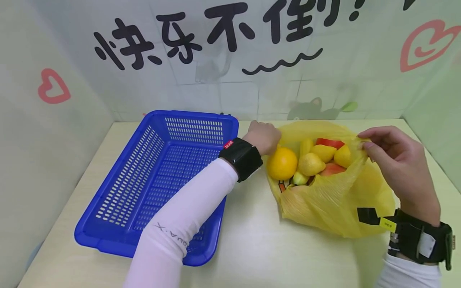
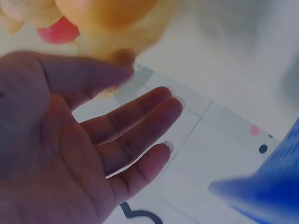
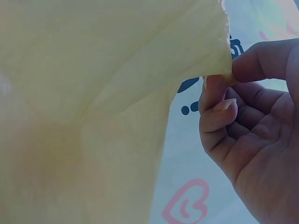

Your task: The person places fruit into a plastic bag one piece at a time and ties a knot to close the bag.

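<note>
A thin yellow plastic bag (image 1: 324, 200) lies on the table at the right, its mouth spread wide. Inside show an orange (image 1: 282, 164), several yellow fruits such as a pear-like one (image 1: 311, 164), and some red pieces (image 1: 330, 143). My left hand (image 1: 263, 137) is at the bag's left rim; in the left wrist view its thumb and index finger pinch the bag's edge, while the other fingers (image 2: 140, 135) extend. With thumb and index finger, my right hand (image 1: 399, 160) pinches the bag's right rim and holds it up, as the right wrist view shows too.
A blue perforated plastic basket (image 1: 119, 176) stands left of the bag, and my left forearm crosses over it. Behind the pale table (image 1: 252, 240) rises a wall covering (image 1: 234, 96) with black characters and pink hearts. Side panels flank the table.
</note>
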The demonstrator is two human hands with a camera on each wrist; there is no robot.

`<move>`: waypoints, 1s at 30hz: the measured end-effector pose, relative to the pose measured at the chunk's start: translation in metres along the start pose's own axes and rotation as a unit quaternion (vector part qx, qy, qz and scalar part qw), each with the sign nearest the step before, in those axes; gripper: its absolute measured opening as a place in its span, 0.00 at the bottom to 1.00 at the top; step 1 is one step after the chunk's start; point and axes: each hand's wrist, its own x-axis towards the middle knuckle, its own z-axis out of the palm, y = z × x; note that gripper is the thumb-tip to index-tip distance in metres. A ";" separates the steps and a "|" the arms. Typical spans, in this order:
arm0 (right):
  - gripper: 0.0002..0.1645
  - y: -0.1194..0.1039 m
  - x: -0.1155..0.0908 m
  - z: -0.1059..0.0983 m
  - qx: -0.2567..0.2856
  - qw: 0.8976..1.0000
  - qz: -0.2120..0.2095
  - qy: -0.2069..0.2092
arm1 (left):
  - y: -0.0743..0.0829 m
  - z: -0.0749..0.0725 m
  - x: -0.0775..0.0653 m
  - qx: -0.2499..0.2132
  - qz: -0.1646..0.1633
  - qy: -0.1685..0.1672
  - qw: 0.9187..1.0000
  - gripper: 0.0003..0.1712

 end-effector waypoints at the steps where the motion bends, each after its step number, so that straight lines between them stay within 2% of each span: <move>1: 0.12 0.000 0.000 0.000 -0.001 1.000 0.000 0.001 | -0.001 -0.001 0.000 0.002 -0.003 0.001 1.000 0.13; 7: 0.12 0.002 0.000 0.000 -0.005 1.000 -0.001 0.007 | -0.004 -0.003 -0.001 0.017 -0.020 0.004 1.000 0.21; 11: 0.12 0.003 -0.001 0.000 -0.007 1.000 0.001 0.007 | -0.006 -0.005 -0.003 0.033 -0.022 0.049 0.998 0.16; 14: 0.12 0.003 -0.001 0.000 -0.006 1.000 -0.004 0.011 | -0.012 -0.009 -0.008 0.018 -0.020 0.079 0.997 0.13; 16: 0.12 0.002 0.000 0.000 -0.004 1.000 -0.009 0.014 | -0.019 -0.011 -0.012 -0.004 -0.004 0.087 0.996 0.09; 18: 0.12 0.002 0.000 -0.001 -0.003 1.000 -0.009 0.018 | -0.026 -0.012 -0.015 -0.047 0.029 0.089 0.995 0.07; 19: 0.12 0.002 0.000 -0.002 -0.003 1.000 -0.006 0.019 | -0.029 -0.012 -0.016 -0.069 0.050 0.085 0.993 0.10; 22: 0.12 0.002 0.000 -0.002 -0.003 1.000 0.004 0.018 | -0.036 -0.010 -0.018 -0.122 0.113 0.052 0.985 0.15; 25: 0.13 0.002 -0.001 -0.001 -0.006 1.000 0.009 0.017 | -0.037 -0.006 -0.021 -0.142 0.150 0.003 0.978 0.16; 27: 0.13 0.002 -0.001 -0.001 -0.008 1.000 0.011 0.016 | -0.034 -0.003 -0.024 -0.138 0.155 -0.039 0.978 0.20; 30: 0.13 0.002 -0.001 -0.001 -0.007 1.000 0.012 0.016 | -0.029 0.001 -0.031 -0.116 0.122 -0.101 0.981 0.23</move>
